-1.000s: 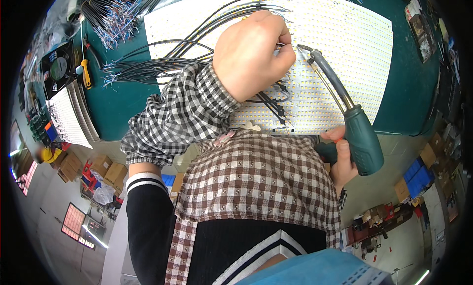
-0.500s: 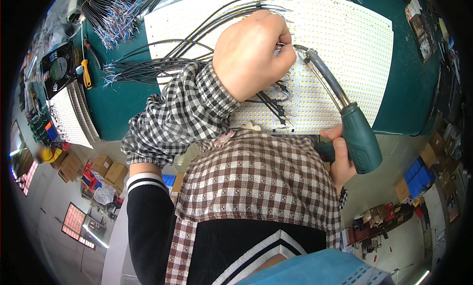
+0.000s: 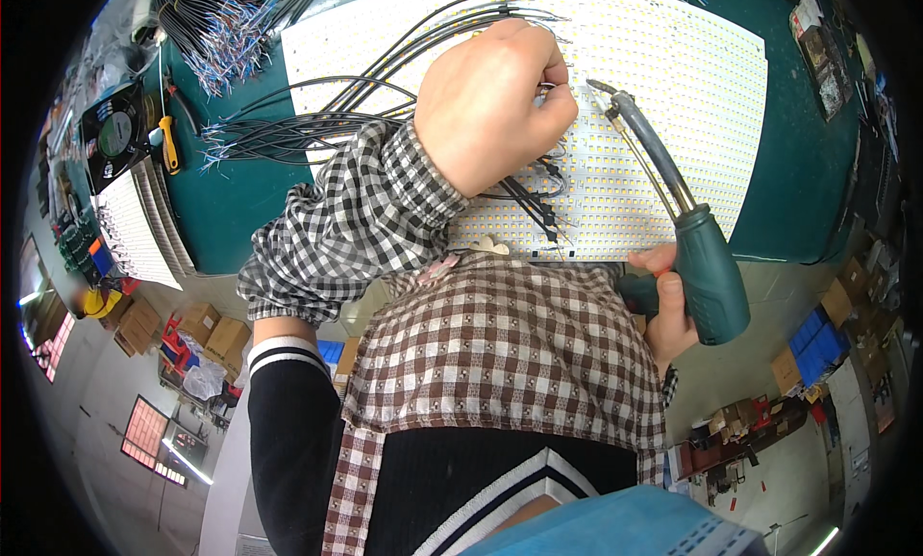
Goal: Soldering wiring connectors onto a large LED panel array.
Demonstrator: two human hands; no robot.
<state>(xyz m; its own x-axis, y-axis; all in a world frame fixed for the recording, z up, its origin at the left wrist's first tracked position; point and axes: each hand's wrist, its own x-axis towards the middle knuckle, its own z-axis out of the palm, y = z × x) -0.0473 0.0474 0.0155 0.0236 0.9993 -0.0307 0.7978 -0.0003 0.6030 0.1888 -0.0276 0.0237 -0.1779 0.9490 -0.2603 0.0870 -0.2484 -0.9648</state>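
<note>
At the LED board (image 3: 707, 113), left hand (image 3: 495, 109) pinching wire (image 3: 545, 88), right hand (image 3: 670, 317) around soldering gun (image 3: 711, 277); cardboard boxes (image 3: 227, 344), contents hidden

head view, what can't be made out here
Head view:
- Left hand: what it may be pinching, mostly hidden by the hand itself.
- Right hand: its full grip, partly hidden by the soldering gun.
- Upper-left black cable bundle: cut off by the top edge.

Legible text, numbers or signs: none. On black fan (image 3: 95, 138), near left edge of bench (image 3: 226, 214): round green-grey label (image 3: 117, 128) at hub, any print too small to read. On white board (image 3: 687, 85), at middle of bench: rows of fine yellow marks, not resolvable as characters.
</note>
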